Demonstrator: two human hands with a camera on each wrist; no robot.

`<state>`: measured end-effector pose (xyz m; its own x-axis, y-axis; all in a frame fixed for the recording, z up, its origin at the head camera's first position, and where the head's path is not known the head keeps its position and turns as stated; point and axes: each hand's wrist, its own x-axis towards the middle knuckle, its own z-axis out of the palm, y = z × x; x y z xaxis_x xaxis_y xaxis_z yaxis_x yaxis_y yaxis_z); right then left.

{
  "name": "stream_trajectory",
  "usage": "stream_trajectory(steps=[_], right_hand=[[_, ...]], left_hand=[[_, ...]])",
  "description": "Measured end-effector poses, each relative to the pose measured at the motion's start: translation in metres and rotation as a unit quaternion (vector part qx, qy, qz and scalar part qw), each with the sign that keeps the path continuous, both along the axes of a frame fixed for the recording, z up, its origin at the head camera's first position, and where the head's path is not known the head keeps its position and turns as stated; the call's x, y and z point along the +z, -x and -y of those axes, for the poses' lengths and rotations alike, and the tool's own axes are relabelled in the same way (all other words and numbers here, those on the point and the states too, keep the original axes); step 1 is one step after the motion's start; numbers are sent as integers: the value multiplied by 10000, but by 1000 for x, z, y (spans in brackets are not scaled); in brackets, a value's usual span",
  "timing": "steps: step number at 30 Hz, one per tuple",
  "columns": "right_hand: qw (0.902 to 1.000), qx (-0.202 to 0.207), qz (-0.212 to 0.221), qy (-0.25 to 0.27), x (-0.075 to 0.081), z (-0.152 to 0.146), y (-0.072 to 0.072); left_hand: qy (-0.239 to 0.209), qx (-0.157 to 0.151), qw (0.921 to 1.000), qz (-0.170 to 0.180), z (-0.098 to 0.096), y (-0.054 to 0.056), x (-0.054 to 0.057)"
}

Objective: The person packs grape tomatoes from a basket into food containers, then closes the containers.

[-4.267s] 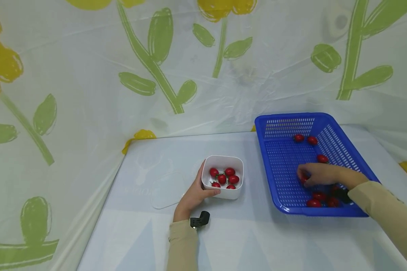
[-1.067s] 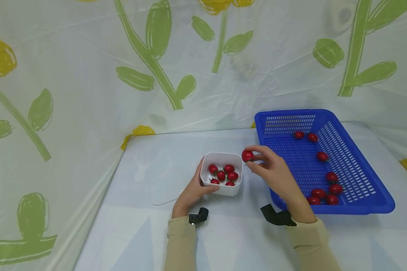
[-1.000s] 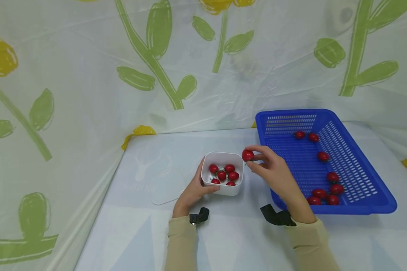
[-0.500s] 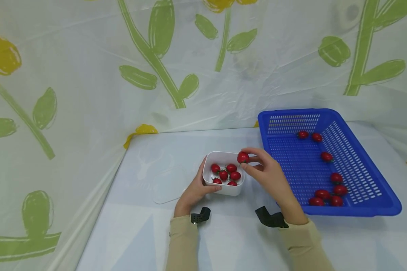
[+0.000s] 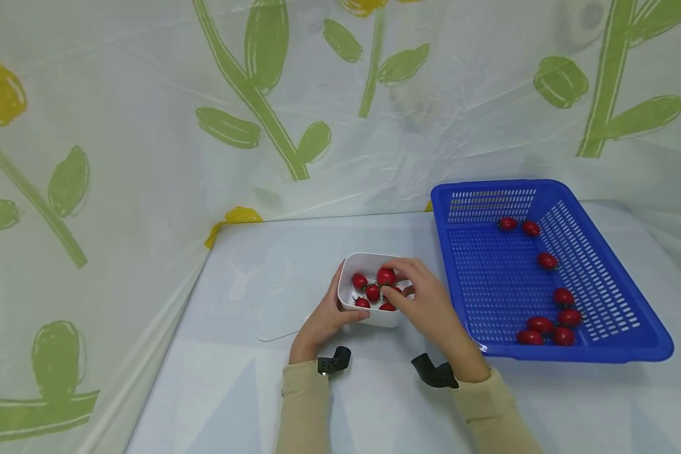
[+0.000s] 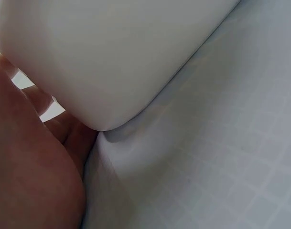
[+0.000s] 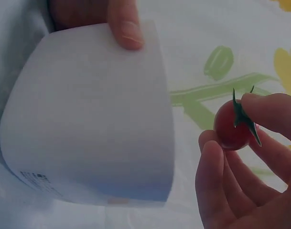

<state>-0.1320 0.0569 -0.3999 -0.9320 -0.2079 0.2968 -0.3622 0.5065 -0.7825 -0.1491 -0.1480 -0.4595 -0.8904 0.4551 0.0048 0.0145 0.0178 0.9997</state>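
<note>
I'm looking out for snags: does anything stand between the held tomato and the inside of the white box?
Nothing visible does: the right hand pinches the tomato above the open white box. Other tomatoes lie inside, below; the left hand grips it from outside.

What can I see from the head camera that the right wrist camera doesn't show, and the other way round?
Only the head view: the blue basket with its tomatoes, the loose tomatoes lying inside the white box, and the beige sleeves.

Only the right wrist view: small dark print on the box's outside. The held tomato's green cap is also plain here, but hard to make out from the head.

Both: the white box, the left hand gripping it, the right hand pinching one tomato, and the flower-patterned cloth.
</note>
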Motion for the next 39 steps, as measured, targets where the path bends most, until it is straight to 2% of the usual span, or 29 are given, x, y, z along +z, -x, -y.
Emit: stream_trajectory(steps=[6, 11, 13, 18, 20, 28, 32, 39], right_hand=[[9982, -163, -342, -474, -8, 7, -1], [9970, -141, -480, -589, -12, 11, -1], [9960, -145, -553, -683, -13, 13, -1], [9938, -186, -588, -925, -16, 16, -1], [9929, -202, -625, -996, -18, 17, -1], [9820, -240, -1361, -1287, -22, 23, -3], [9819, -285, -1325, -1326, -23, 24, -3], [9869, -206, -1020, -1232, -23, 21, -3]], left_hand=[[-59, 25, 9999, 88, 0, 1, -2], [-95, 111, 9999, 62, 1, 5, -15], [-74, 109, 9999, 59, 1, 5, -14], [-53, 63, 9999, 105, 0, 0, -1], [-30, 53, 10000, 70, 0, 0, 0], [65, 144, 9999, 35, -1, 0, -1], [81, 166, 9998, 28, -1, 0, 0], [168, 128, 9998, 35, -2, -1, 1]])
